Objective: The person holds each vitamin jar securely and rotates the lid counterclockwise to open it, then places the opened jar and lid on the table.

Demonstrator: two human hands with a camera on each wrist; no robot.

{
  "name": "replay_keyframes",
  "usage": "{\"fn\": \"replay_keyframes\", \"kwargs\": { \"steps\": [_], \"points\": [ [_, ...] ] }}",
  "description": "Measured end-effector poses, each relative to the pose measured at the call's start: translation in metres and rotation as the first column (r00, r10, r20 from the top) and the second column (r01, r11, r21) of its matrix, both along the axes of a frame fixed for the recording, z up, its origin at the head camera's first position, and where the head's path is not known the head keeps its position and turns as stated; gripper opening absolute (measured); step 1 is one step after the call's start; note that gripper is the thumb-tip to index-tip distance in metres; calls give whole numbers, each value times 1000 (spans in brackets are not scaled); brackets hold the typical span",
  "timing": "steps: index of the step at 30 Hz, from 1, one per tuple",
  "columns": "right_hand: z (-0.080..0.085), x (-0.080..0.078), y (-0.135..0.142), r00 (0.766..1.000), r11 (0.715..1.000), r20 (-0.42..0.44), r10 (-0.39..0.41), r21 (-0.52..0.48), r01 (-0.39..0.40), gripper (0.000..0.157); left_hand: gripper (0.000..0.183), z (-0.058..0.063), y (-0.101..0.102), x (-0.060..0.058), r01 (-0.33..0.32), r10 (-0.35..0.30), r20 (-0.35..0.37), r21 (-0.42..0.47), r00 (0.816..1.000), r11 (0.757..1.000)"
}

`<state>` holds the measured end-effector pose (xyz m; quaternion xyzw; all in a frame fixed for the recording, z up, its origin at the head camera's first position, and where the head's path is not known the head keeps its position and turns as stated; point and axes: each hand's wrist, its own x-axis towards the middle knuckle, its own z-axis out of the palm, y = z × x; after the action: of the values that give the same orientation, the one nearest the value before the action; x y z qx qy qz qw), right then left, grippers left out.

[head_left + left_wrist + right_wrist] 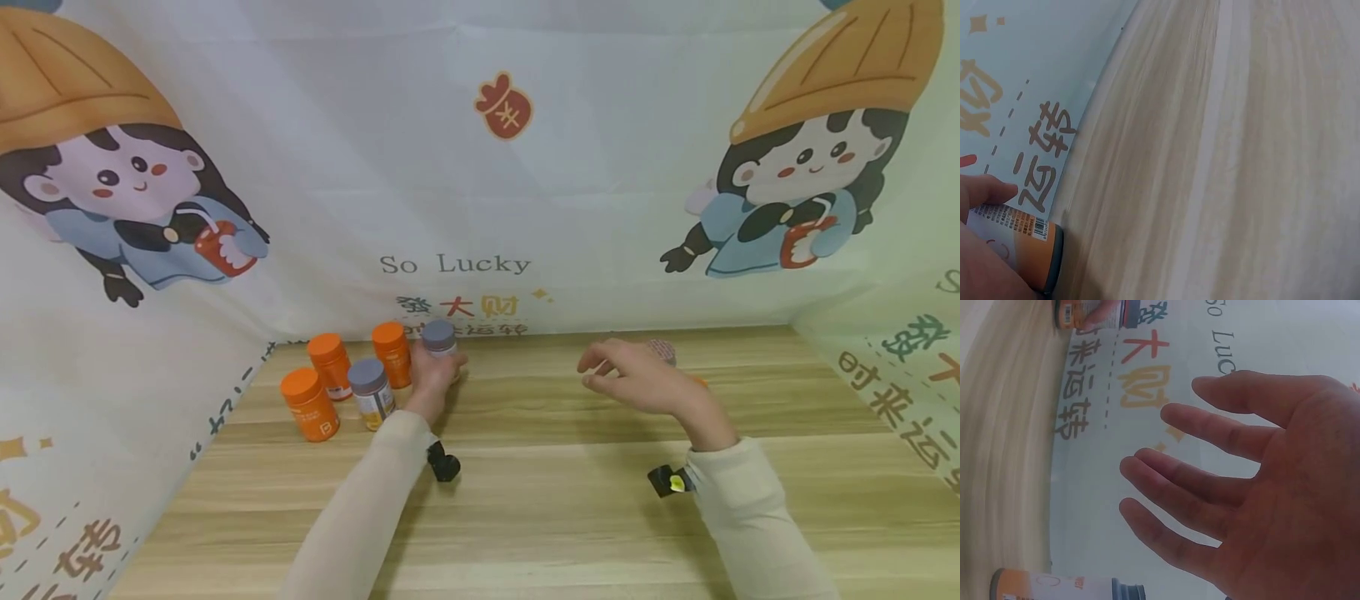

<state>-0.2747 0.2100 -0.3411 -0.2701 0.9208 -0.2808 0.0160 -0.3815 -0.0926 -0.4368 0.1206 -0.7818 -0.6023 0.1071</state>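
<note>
My left hand (437,379) grips a pill bottle with a grey cap (438,335) near the back wall. Thumb and fingers wrap its sides, and in the left wrist view the bottle's (1038,250) orange-and-white label with a barcode shows near the base. Beside it stand an orange bottle (392,354) and a second grey-capped bottle (372,396). Over the right side of the table my right hand (637,379) hovers with relaxed, spread fingers (1172,537) and holds nothing. Partly hidden behind that hand is a lidded bottle (662,350), its white-and-orange body (1054,585) visible in the right wrist view.
Two more orange bottles, one at the back (330,367) and one in front (310,406), stand at the left. A bit of orange (701,382) shows beside the right wrist. Printed cloth (600,208) encloses the wooden table (555,517) at the back and sides.
</note>
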Motion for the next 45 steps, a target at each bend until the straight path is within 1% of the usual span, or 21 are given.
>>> {"fn": "replay_keyframes", "kwargs": {
  "steps": [4,6,9,11,13,16,19,20,22,24,26,28,31,33,35,36,37,38,40,43,45],
  "points": [
    [0,1,-1,1000,1000,21,12,-1,-12,24,70,1,0,2,-4,5,16,-44,1000,999],
    [0,1,-2,1000,1000,27,16,-2,-16,24,66,2,1,4,-9,9,9,-74,1000,997],
    [0,2,-2,999,1000,32,17,1,-17,23,57,5,5,11,-22,20,-14,-157,1000,987],
    [0,2,-4,999,1000,37,21,-1,-21,23,53,7,8,17,-16,10,-32,-178,999,984],
    [0,1,-5,999,1000,43,30,-8,-30,24,51,9,12,24,12,-20,-36,-192,999,981],
    [-2,1,-8,998,999,49,49,-22,-48,26,51,10,17,37,82,-86,-17,-194,996,978],
    [-3,1,-12,997,998,52,59,-27,-58,28,49,12,22,52,182,-187,-8,-193,982,964],
    [-4,1,-13,997,998,51,62,-28,-61,29,49,12,23,56,219,-223,-3,-182,975,959],
    [-5,1,-17,997,997,46,67,-28,-66,30,49,13,26,65,298,-303,-5,-165,953,940],
    [-6,1,-21,996,997,49,68,-22,-67,33,48,15,28,74,371,-376,0,-171,926,913],
    [-8,2,-27,995,997,63,71,-18,-70,37,44,15,29,81,425,-431,21,-213,902,880],
    [-10,3,-33,994,997,79,71,-9,-71,41,40,15,30,88,466,-475,43,-287,879,837],
    [-14,6,-43,992,997,105,73,-7,-72,48,37,13,31,97,535,-548,71,-354,833,767],
    [-16,7,-48,991,997,105,81,-8,-80,51,38,13,31,102,586,-604,81,-373,793,719],
    [-19,8,-54,992,997,101,81,-11,-80,50,40,13,32,106,633,-655,84,-371,751,679],
    [-21,9,-57,993,997,90,80,-9,-79,49,42,13,32,107,652,-674,86,-371,733,661],
    [-23,9,-59,995,997,71,76,-4,-76,47,46,13,32,108,664,-686,91,-374,722,648],
    [-24,9,-61,996,997,51,78,0,-78,46,49,14,32,109,673,-696,94,-378,712,636],
    [-28,9,-66,998,997,-2,70,22,-70,42,53,15,31,111,683,-704,107,-381,702,623],
    [-34,10,-72,996,997,-79,28,77,-22,38,54,16,31,113,680,-695,141,-412,705,607],
    [-36,12,-76,994,993,-105,-14,115,26,39,51,17,31,115,679,-692,156,-432,705,594]
  ]
}}
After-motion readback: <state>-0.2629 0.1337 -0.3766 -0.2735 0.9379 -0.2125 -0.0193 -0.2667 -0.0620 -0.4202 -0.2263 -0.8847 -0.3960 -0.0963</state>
